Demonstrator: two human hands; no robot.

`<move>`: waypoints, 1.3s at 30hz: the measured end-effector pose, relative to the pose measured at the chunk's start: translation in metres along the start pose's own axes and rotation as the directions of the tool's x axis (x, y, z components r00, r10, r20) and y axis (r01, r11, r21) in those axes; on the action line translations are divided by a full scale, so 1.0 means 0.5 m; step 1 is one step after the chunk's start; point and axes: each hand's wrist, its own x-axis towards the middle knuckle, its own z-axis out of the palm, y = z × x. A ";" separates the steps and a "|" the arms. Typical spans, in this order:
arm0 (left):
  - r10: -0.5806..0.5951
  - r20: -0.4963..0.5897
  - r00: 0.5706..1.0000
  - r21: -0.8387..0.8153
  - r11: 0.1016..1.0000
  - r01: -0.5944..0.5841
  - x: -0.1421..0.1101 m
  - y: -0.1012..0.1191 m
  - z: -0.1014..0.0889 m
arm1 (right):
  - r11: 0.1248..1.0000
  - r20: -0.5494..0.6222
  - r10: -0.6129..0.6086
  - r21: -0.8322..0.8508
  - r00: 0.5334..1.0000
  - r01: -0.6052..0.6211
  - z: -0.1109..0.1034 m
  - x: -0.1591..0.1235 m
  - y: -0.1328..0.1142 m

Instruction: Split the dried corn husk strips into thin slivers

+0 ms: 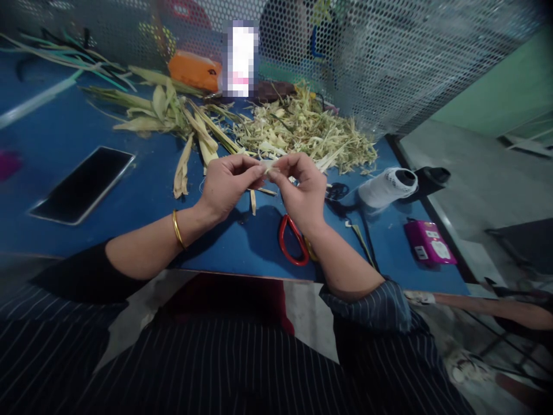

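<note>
My left hand (227, 183) and my right hand (300, 190) meet above the blue table (64, 138), fingers pinched together on a small pale strip of dried leaf (268, 166) held between them. A gold bangle (177, 229) sits on my left wrist. Under my right wrist lie red-handled scissors (290, 241). Just beyond my hands a heap of shredded dry husk (302, 131) is piled up, with longer whole leaves (173, 112) to its left.
A dark phone (84, 184) lies at the left. A white thread spool (387, 187) and a small pink device (428, 243) sit at the right near the table edge. An orange object (194, 70) and a perforated metal screen (389, 57) stand behind.
</note>
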 end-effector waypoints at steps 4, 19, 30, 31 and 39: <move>0.022 -0.006 1.000 0.017 1.000 -0.022 0.000 -0.001 0.001 | 0.999 -0.004 0.020 0.049 1.000 -0.019 0.001 0.002 0.006; 0.007 -0.005 1.000 0.023 1.000 -0.007 -0.001 -0.002 0.001 | 0.999 0.068 0.047 0.015 0.997 -0.048 -0.006 0.007 -0.002; -0.015 -0.020 1.000 0.058 0.998 0.016 0.002 0.004 -0.001 | 0.999 0.130 0.038 0.001 0.991 -0.038 -0.010 0.011 -0.002; -0.023 -0.019 1.000 0.046 0.999 0.024 0.003 0.004 -0.001 | 0.999 0.133 0.035 -0.003 0.991 -0.035 -0.011 0.011 -0.003; -0.193 0.085 0.978 -0.039 0.980 0.197 0.006 0.006 -0.011 | 1.000 0.144 0.021 -0.005 0.989 -0.020 -0.014 0.012 0.007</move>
